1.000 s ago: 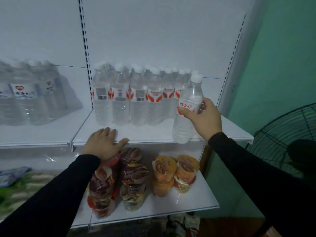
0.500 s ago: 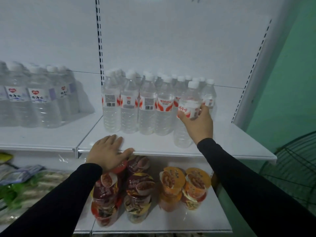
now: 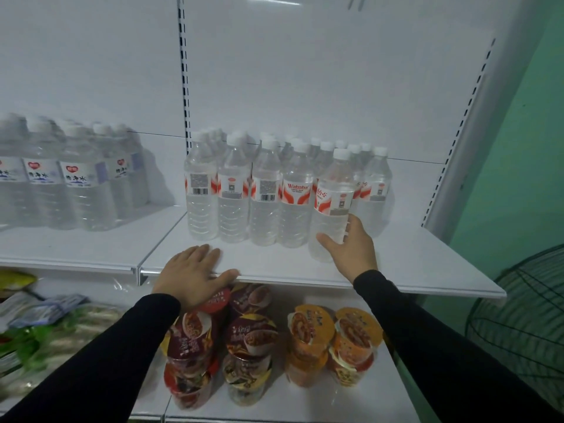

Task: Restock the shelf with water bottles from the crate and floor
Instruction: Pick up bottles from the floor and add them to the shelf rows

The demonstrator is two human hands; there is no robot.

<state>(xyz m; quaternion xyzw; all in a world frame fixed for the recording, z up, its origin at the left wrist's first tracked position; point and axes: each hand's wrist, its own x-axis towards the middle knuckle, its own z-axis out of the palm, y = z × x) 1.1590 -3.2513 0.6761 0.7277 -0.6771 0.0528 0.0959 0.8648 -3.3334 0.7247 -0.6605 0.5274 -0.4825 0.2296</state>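
Right hand (image 3: 351,247) curled round lower body of water bottle (image 3: 331,206), thumb in front. Bottle upright on white shelf (image 3: 412,264), at right end of front row of bottles (image 3: 247,190), touching its neighbour. Left hand (image 3: 192,274) flat, fingers straight, resting on shelf front edge. Noodle cups (image 3: 250,346) stacked on lower shelf; fan (image 3: 525,325) at right.

Bottle (image 3: 331,206) now upright on shelf (image 3: 305,270) w/ row, right hand (image 3: 351,242) lower on it.
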